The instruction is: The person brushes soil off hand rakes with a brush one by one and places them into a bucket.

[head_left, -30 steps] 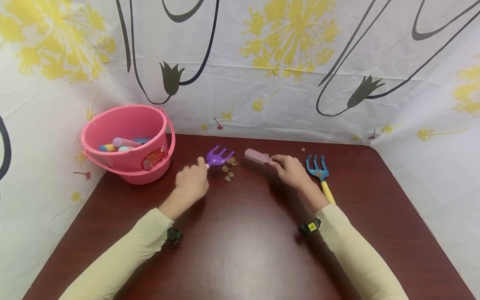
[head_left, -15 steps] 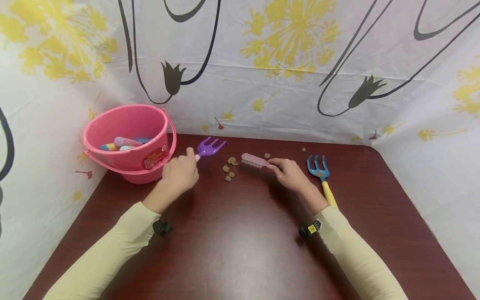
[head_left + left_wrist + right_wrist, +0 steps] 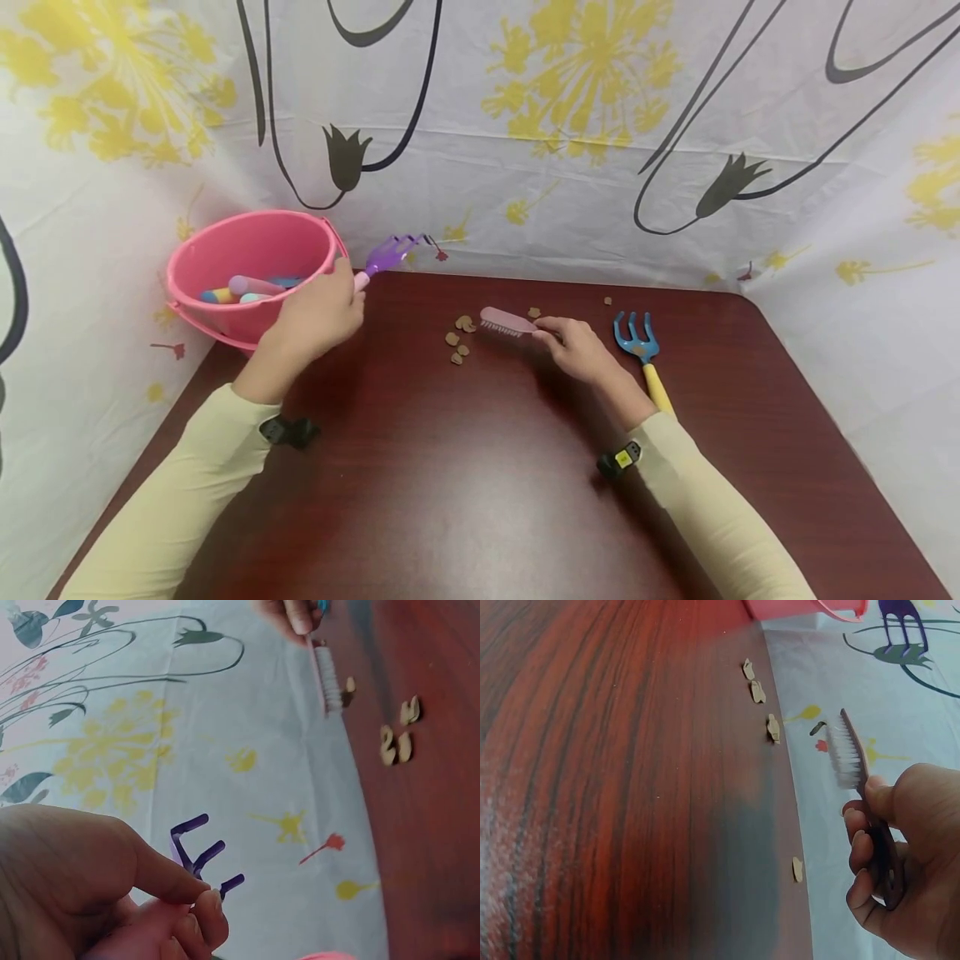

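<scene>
Left hand (image 3: 318, 312), outstretched near the bucket (image 3: 258, 247), grips a purple fork (image 3: 386, 254). Right hand (image 3: 577, 346) — farther from it — grasps a brush (image 3: 504, 319).

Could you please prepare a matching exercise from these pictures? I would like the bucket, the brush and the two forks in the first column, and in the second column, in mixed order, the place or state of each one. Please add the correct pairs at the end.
Column one
1. bucket
2. brush
3. purple fork
4. blue fork

Column two
A. lies on the table
B. is held in the left hand
C. has coloured things inside
D. is held in the right hand

Correct pairs: 1-C, 2-D, 3-B, 4-A
</scene>
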Action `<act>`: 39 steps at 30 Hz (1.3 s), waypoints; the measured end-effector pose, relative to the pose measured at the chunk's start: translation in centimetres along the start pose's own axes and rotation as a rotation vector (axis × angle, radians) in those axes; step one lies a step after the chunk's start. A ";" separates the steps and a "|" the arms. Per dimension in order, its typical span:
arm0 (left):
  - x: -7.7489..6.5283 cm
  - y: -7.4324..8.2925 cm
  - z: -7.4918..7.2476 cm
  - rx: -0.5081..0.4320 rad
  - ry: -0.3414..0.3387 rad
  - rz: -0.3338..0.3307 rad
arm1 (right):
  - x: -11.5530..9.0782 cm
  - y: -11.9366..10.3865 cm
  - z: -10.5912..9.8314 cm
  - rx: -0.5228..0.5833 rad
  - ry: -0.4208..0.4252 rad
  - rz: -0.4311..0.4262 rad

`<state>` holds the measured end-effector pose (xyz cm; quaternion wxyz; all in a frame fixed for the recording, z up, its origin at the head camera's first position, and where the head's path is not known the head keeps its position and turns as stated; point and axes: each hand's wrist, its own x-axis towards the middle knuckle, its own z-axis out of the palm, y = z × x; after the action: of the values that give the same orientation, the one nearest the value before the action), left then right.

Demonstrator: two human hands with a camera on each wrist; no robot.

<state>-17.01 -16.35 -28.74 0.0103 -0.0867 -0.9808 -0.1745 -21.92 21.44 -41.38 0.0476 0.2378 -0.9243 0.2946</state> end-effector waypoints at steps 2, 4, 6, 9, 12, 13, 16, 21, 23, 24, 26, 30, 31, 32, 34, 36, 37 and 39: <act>0.0 -0.1 -0.7 0.005 0.016 0.005 | 0.0 0.0 0.0 0.000 0.003 -0.006; -0.1 -0.3 -1.2 0.002 0.022 0.000 | 0.0 0.1 -0.1 -0.003 0.011 -0.012; 0.0 -0.5 -1.6 0.000 0.023 -0.009 | 0.0 0.2 -0.2 -0.010 0.016 -0.022; 0.0 -0.8 -2.3 0.002 0.021 -0.032 | 0.0 0.2 -0.3 -0.021 0.017 -0.029; -0.1 -1.1 -3.0 0.014 0.023 -0.064 | 0.0 0.3 -0.3 -0.026 0.009 -0.031; -0.1 -1.2 -3.2 0.022 0.024 -0.073 | 0.0 0.4 -0.3 -0.028 0.010 -0.032; -0.2 -1.7 -4.1 0.030 0.024 -0.092 | 0.0 0.5 -0.4 -0.029 0.012 -0.033; -0.4 -3.1 -5.7 0.057 0.019 -0.096 | -0.1 0.6 -0.5 -0.015 0.005 -0.017; -0.5 -3.7 -6.3 0.069 0.016 -0.098 | -0.2 0.7 -0.6 -0.009 0.000 -0.006; -0.5 -4.0 -6.6 0.069 0.016 -0.099 | -0.2 0.7 -0.6 -0.007 -0.002 -0.002; -0.6 -4.5 -7.1 0.063 0.018 -0.106 | -0.3 0.8 -0.6 -0.003 -0.005 0.006; -1.0 -5.5 -7.9 0.061 0.044 -0.113 | -0.5 0.9 -0.7 0.002 -0.011 0.017; -1.1 -5.7 -8.0 0.064 0.049 -0.117 | -0.5 0.9 -0.7 0.004 -0.012 0.020; -1.2 -6.0 -8.2 0.068 0.052 -0.118 | -0.5 0.9 -0.7 0.003 -0.013 0.021; -1.5 -6.4 -8.6 0.069 0.051 -0.131 | -0.6 1.0 -0.8 0.006 -0.014 0.025; -1.6 -6.9 -8.8 0.075 0.050 -0.139 | -0.7 1.1 -0.8 0.007 -0.013 0.025; -1.8 -7.1 -9.0 0.079 0.050 -0.142 | -0.7 1.2 -0.8 0.006 -0.014 0.023; -1.9 -7.6 -9.2 0.081 0.052 -0.153 | -0.8 1.3 -0.9 0.004 -0.013 0.020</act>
<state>-16.53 -26.85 -22.80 0.0260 -0.0066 -0.9902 -0.1373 -21.83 23.17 -41.52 0.0382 0.2305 -0.9263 0.2956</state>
